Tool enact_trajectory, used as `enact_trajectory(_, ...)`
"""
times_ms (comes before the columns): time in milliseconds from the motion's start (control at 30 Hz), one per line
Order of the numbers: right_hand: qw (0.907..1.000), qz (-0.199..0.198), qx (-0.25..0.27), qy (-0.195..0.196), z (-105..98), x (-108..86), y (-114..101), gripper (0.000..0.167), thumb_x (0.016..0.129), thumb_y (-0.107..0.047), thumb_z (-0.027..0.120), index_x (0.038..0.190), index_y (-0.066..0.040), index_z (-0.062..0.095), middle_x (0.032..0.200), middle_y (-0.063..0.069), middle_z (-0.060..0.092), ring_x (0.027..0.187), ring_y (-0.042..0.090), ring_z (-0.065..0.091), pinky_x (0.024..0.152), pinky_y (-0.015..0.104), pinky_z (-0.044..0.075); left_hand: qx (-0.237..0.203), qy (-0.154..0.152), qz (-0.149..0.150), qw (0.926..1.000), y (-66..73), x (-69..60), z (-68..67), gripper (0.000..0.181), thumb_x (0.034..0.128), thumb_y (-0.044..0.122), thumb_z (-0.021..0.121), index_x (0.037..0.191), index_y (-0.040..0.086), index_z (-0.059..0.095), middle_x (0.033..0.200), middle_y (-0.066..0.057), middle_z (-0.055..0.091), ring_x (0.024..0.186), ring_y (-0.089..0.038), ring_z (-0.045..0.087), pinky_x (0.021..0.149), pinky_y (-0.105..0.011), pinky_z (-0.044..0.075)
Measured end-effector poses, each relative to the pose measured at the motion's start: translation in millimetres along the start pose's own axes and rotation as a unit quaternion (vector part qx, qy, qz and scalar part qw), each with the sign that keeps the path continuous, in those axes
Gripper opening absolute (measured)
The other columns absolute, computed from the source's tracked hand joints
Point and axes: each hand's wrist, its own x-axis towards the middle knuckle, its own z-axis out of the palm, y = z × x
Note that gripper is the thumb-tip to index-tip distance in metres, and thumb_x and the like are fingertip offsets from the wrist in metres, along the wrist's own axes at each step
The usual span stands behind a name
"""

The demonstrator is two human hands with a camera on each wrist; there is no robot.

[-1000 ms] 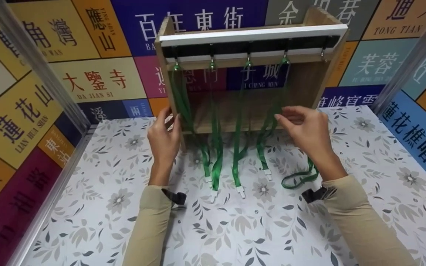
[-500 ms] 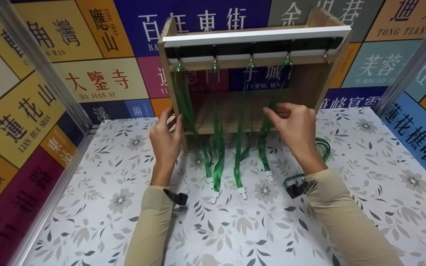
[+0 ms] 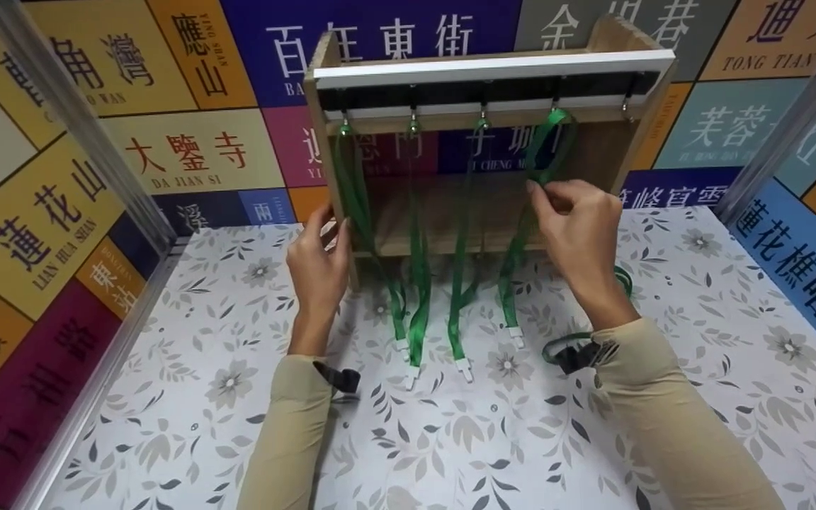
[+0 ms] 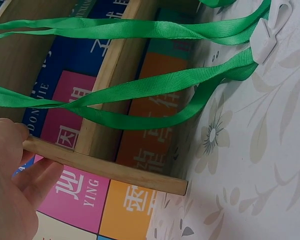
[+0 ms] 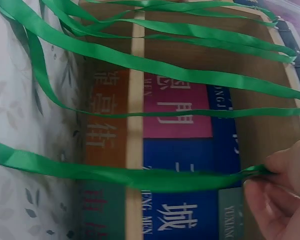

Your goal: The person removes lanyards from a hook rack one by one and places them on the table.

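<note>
A wooden rack (image 3: pixel 388 205) stands on the table with a row of metal hooks under its white and black top rail. Several green lanyards hang from the hooks, their white clips lying on the tablecloth. My left hand (image 3: pixel 316 273) grips the front edge of the rack's left side panel (image 4: pixel 115 170), thumb and fingers on either side. With thumb and fingertips my right hand (image 3: pixel 581 230) pinches the fourth lanyard (image 3: pixel 511 287) below its hook; the strap loops open above the fingers. In the right wrist view this lanyard (image 5: pixel 140 178) runs taut from the pinch.
The rightmost hook (image 3: pixel 626 110) carries no lanyard. Another green lanyard (image 3: pixel 622 280) lies on the table, partly hidden by the right forearm. A wall of coloured sign panels (image 3: pixel 188 152) closes off the back. Clear posts (image 3: pixel 107 134) stand at the sides.
My right hand moved left to the fourth lanyard, then up and right, now pinching it. The lanyard's upper loop has spread and swung forward. The left hand keeps its place on the rack.
</note>
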Motion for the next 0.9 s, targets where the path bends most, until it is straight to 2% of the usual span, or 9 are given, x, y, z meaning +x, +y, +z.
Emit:
enact_trajectory(133,0.9984,-0.03,0.034,0.034,-10.0,-1.1,-7.7,0.02,0.102,-0.019,0.077,0.098,-0.003,0.087,0.087,0.012,0.08,0.071,-0.001,0.066,0.066,0.003,0.049,-0.005,0.0,0.0,1.0,-0.6,-0.1,0.0,0.038,0.1059,0.024,0.073,0.137,0.004,0.071,0.129,-0.017,0.079,0.109,-0.027,0.081,0.086,-0.034,0.069)
enact_trajectory(233,0.9981,-0.031,0.046,0.025,-18.0,-6.7,-13.0,0.014,0.102,-0.016,0.076,0.106,-0.01,0.088,0.088,0.009,0.082,0.069,-0.009,0.064,0.064,0.004,0.05,-0.011,0.0,-0.001,0.9999,0.0,0.0,-0.2,0.039,0.106,0.024,0.073,0.139,0.004,0.071,0.13,-0.017,0.078,0.112,-0.028,0.08,0.089,-0.033,0.069)
enact_trajectory(333,0.9981,-0.023,0.056,-0.013,-25.6,-14.1,-15.9,0.015,0.102,-0.016,0.076,0.111,-0.014,0.088,0.092,0.007,0.084,0.072,-0.008,0.067,0.065,0.004,0.052,-0.015,-0.001,-0.001,0.9999,0.4,0.0,-0.3,0.039,0.1061,0.024,0.073,0.139,0.003,0.07,0.129,-0.017,0.078,0.113,-0.028,0.08,0.09,-0.032,0.069)
enact_trajectory(400,0.9962,-0.012,0.073,-0.046,-30.4,-18.3,-17.1,0.016,0.102,-0.017,0.077,0.113,-0.014,0.087,0.094,0.007,0.084,0.074,-0.003,0.072,0.066,0.007,0.058,-0.017,-0.001,-0.002,0.9999,0.6,0.0,-0.2,0.039,0.1061,0.023,0.073,0.14,0.003,0.07,0.129,-0.017,0.078,0.113,-0.029,0.08,0.09,-0.032,0.069)
enact_trajectory(500,0.9909,0.0,0.099,-0.091,-37.0,-22.1,-18.5,0.016,0.102,-0.015,0.076,0.114,-0.012,0.086,0.095,0.01,0.084,0.074,0.002,0.076,0.066,0.013,0.063,-0.014,-0.002,-0.005,0.9999,0.9,-0.5,-0.6,0.039,0.1063,0.023,0.072,0.14,0.004,0.07,0.129,-0.017,0.079,0.112,-0.028,0.08,0.09,-0.033,0.069)
enact_trajectory(633,0.984,0.002,0.117,-0.134,-44.7,-24.5,-18.6,0.016,0.103,-0.013,0.075,0.114,-0.009,0.086,0.098,0.012,0.084,0.076,0.0,0.078,0.069,0.017,0.065,-0.007,-0.006,-0.009,0.9999,2.1,-0.3,-1.1,0.039,0.1067,0.024,0.072,0.14,0.004,0.07,0.13,-0.016,0.078,0.113,-0.027,0.08,0.091,-0.035,0.069)
enact_trajectory(767,0.9793,0.016,0.112,-0.168,-47.4,-27.2,-11.4,0.017,0.103,-0.014,0.075,0.115,-0.008,0.085,0.104,0.012,0.084,0.082,-0.003,0.079,0.072,0.016,0.065,-0.006,-0.009,-0.015,0.9998,2.7,0.4,-1.2,0.039,0.107,0.025,0.071,0.14,0.004,0.07,0.132,-0.016,0.078,0.116,-0.027,0.079,0.091,-0.038,0.069)
enact_trajectory(900,0.9762,0.041,0.087,-0.194,-44.0,-31.7,7.7,0.017,0.103,-0.017,0.076,0.114,-0.008,0.085,0.107,0.011,0.084,0.086,-0.006,0.077,0.076,0.012,0.063,-0.004,-0.01,-0.019,0.9998,2.2,0.2,-1.3,0.039,0.1071,0.025,0.071,0.14,0.004,0.07,0.132,-0.015,0.078,0.115,-0.026,0.079,0.091,-0.035,0.069)
